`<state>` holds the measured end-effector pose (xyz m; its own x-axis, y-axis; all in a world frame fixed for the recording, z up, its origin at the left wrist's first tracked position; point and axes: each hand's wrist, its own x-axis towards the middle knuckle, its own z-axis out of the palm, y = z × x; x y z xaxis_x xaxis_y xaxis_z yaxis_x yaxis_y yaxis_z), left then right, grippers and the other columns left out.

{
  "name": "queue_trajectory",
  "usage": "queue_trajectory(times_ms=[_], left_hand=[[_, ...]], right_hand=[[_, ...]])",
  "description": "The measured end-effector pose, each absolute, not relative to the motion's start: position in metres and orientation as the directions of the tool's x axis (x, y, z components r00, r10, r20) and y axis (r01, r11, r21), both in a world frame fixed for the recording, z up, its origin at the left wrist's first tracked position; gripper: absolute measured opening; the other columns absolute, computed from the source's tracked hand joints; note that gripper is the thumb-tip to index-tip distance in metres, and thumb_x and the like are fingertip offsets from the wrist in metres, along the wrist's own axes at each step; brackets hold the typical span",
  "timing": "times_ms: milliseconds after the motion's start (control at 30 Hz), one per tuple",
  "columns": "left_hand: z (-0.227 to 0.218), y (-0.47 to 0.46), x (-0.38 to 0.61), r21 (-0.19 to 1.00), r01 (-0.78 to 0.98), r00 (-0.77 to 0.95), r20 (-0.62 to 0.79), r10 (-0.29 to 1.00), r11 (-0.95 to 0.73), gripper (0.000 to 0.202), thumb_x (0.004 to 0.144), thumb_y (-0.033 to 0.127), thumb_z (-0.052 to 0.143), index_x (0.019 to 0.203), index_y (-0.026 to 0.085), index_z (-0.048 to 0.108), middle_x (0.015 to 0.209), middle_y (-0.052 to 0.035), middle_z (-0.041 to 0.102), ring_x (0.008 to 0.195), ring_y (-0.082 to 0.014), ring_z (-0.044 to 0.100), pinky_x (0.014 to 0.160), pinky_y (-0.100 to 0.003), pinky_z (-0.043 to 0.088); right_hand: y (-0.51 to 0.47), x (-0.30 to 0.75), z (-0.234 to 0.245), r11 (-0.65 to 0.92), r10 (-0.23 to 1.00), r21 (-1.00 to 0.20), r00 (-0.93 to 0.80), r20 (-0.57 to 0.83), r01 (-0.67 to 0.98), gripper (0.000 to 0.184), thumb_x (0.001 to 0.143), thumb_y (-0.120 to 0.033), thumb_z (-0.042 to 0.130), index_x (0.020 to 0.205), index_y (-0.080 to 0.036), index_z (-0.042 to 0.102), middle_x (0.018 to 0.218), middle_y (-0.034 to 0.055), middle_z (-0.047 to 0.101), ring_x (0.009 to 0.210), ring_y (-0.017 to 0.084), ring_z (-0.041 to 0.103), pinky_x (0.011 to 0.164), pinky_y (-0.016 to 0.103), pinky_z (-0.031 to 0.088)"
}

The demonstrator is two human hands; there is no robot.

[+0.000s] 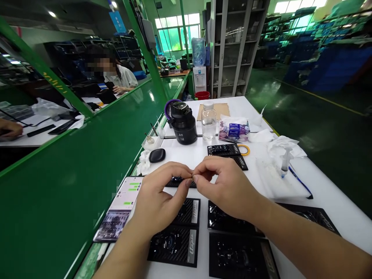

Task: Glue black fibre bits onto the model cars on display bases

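Observation:
My left hand (162, 197) and my right hand (223, 186) meet over the white table (290, 193), fingertips pinched together. Between them sits a small dark glossy part (178, 181), gripped by the left thumb and fingers; the right fingertips pinch at its right end. What exactly the right fingers hold is too small to name. Below the hands lie several black carbon-pattern cards (174, 244), one labelled in white letters.
A phone (120, 209) lies at the left edge. Behind the hands stand a black jug (183, 122), a clear bottle (208, 120), a tissue pack (234, 130), a black pebble-like case (157, 155), a tape ring (244, 149) and a syringe (285, 159). A person sits beyond the green divider (87, 162).

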<state>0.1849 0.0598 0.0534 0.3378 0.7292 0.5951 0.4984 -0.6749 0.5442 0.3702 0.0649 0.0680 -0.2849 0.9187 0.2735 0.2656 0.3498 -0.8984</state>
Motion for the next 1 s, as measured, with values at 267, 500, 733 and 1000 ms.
queue_trajectory(times_ms=[267, 500, 733, 1000], left_hand=[[0.052, 0.059, 0.191, 0.749, 0.455, 0.38, 0.326, 0.865, -0.482, 0.012, 0.101, 0.026, 0.045, 0.091, 0.022, 0.049, 0.094, 0.0006, 0.056, 0.085, -0.0116, 0.053, 0.076, -0.028, 0.045], [0.047, 0.055, 0.195, 0.863, 0.381, 0.365, 0.189, 0.912, -0.332, 0.022, 0.105, 0.036, 0.034, 0.091, 0.023, 0.043, 0.089, 0.0008, 0.049, 0.079, -0.013, 0.046, 0.074, -0.03, 0.043], [0.041, 0.049, 0.198, 0.907, 0.262, 0.341, 0.232, 0.911, -0.329, 0.023, 0.105, 0.039, 0.034, 0.09, 0.023, 0.042, 0.089, 0.0003, 0.044, 0.081, -0.0134, 0.044, 0.076, -0.03, 0.042], [0.042, 0.054, 0.198, 0.728, 0.478, 0.242, 0.429, 0.87, -0.491, 0.013, 0.101, 0.027, 0.046, 0.089, 0.022, 0.048, 0.081, 0.0006, 0.051, 0.073, -0.0131, 0.05, 0.065, -0.027, 0.044]], right_hand=[[0.066, 0.372, 0.062, 0.467, 0.881, -0.79, -0.278, 0.382, 0.396, 0.015, 0.079, -0.013, 0.061, 0.065, -0.016, 0.065, 0.067, -0.005, 0.06, 0.064, 0.004, 0.051, 0.063, 0.021, 0.038], [0.068, 0.37, 0.049, 0.697, 0.697, -0.501, -0.32, 0.642, 0.513, 0.018, 0.084, -0.012, 0.055, 0.071, -0.013, 0.068, 0.071, 0.0013, 0.06, 0.07, 0.01, 0.053, 0.069, 0.026, 0.041], [0.058, 0.362, 0.054, 0.664, 0.731, -0.595, -0.223, 0.645, 0.453, 0.018, 0.081, -0.012, 0.055, 0.064, -0.012, 0.061, 0.068, 0.0006, 0.058, 0.068, 0.009, 0.051, 0.069, 0.025, 0.041], [0.069, 0.367, 0.061, 0.013, 0.969, -0.994, -0.245, -0.014, 0.108, 0.014, 0.075, -0.027, 0.062, 0.072, -0.014, 0.066, 0.067, -0.0022, 0.059, 0.062, 0.007, 0.049, 0.06, 0.02, 0.039]])
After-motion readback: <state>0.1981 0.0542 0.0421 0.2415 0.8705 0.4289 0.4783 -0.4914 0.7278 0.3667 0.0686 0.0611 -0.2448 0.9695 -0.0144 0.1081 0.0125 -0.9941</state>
